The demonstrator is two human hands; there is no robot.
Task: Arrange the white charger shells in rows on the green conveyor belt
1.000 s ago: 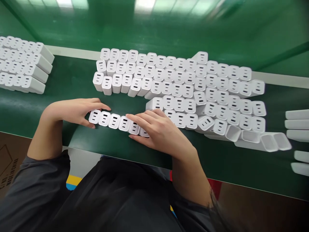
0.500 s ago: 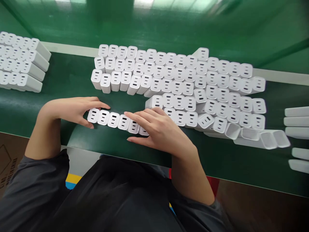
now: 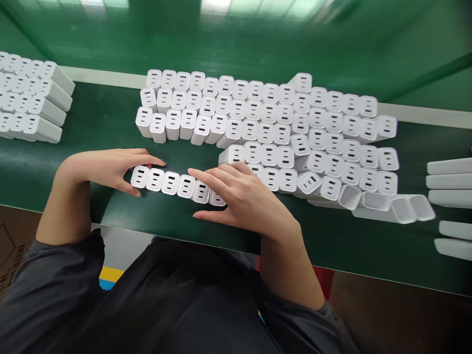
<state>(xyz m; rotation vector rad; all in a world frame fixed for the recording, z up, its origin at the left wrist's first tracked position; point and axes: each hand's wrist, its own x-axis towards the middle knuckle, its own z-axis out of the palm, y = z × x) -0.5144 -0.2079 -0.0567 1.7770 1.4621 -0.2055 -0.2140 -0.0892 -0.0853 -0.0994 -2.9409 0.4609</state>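
A short row of white charger shells (image 3: 173, 183), each with three slots on top, stands on the green table (image 3: 110, 206) near its front edge. My left hand (image 3: 110, 169) cups the row's left end, fingers and thumb on either side of the first shell. My right hand (image 3: 239, 196) lies over the row's right end, fingers stretched along the tops and thumb at the near side. Between them both hands press the row together.
A large block of standing shells (image 3: 280, 128) fills the table behind and to the right. Several open-ended shells (image 3: 391, 206) lie on their sides at its near right. Another stack (image 3: 29, 98) sits far left; more shells (image 3: 450, 179) lie at the right edge.
Almost nothing has moved. Both hands stay on the row's ends; my right thumb has spread slightly away from the shells. The view has shifted a little.
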